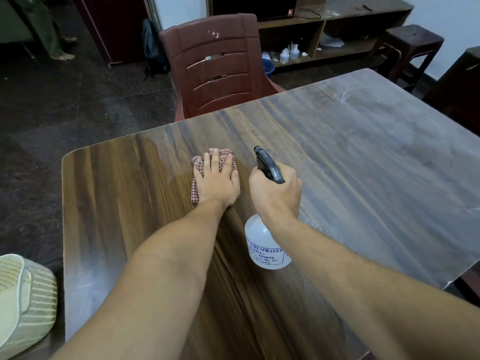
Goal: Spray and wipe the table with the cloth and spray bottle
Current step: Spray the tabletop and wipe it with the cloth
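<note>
table: a rectangular wood-grain laminate table (pixel 124 193) with rounded corners; the near-left part is dark, glossy brown, the far and right part dull and greyish under a pale film.
cloth: a small red-and-white checked woven cloth (pixel 222 155) lies flat on the table near its far-left edge, folded roughly square; only its far edge and left side show around the hand.
left hand: the left hand (pixel 217 181) is spread flat, palm down, fingers extended and slightly apart, pressing on the cloth rather than gripping it.
spray bottle: a translucent white plastic spray bottle (pixel 262 245) with a black trigger head (pixel 268 166) is just to the right of the cloth; its rounded body carries blue print, partly cut off by the forearm, reading "sprayer".
bottle contents: the walls are cloudy, so the liquid level cannot be made out.
bottle base: it seems to hang just above the tabletop, though contact is hard to judge from this angle.
right hand: the right hand (pixel 276 193) is closed around the bottle's neck below the trigger head, nozzle pointing away; the fingers on the trigger side are hidden.
droplets: wet specks glisten on the table right of the right wrist.
chair: a brown moulded plastic chair (pixel 220 66) with slotted back stands at the far edge.
lower left: a cream woven object (pixel 26 297), cut off by the frame.
</note>
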